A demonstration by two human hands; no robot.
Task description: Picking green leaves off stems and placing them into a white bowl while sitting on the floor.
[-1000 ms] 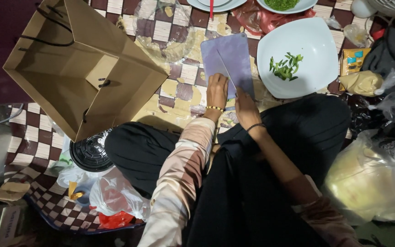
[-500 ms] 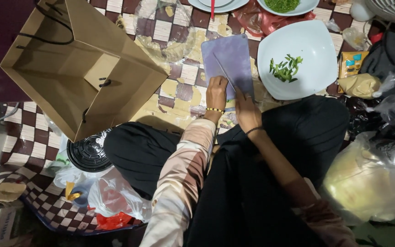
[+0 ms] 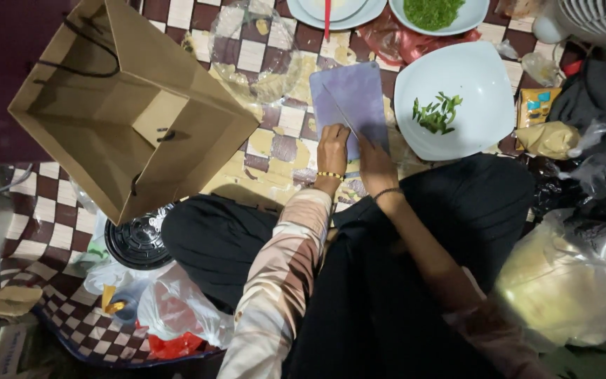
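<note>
A pale purple cutting board [image 3: 355, 91] lies on the checkered mat in front of my knees. My right hand [image 3: 375, 158] is closed on the handle of a thin knife [image 3: 339, 109], whose blade slants across the board toward its far left corner. My left hand [image 3: 332, 146], with a beaded bracelet at the wrist, rests with curled fingers on the board's near edge, just left of the blade. Whether anything lies under those fingers is hidden. A large white plate [image 3: 478, 84] to the right of the board holds a small heap of cut green pieces [image 3: 436, 112].
An open brown paper bag [image 3: 128, 105] stands at the left. A clear plastic lid [image 3: 257, 49] lies beyond the board, with two more plates [image 3: 380, 12] at the top edge, one holding chopped greens [image 3: 429, 10]. Plastic bags [image 3: 177, 309] and a black lid [image 3: 138, 242] sit at lower left, and a filled bag [image 3: 562, 288] at right.
Both hands stay at the board's near edge; only the view has shifted slightly.
</note>
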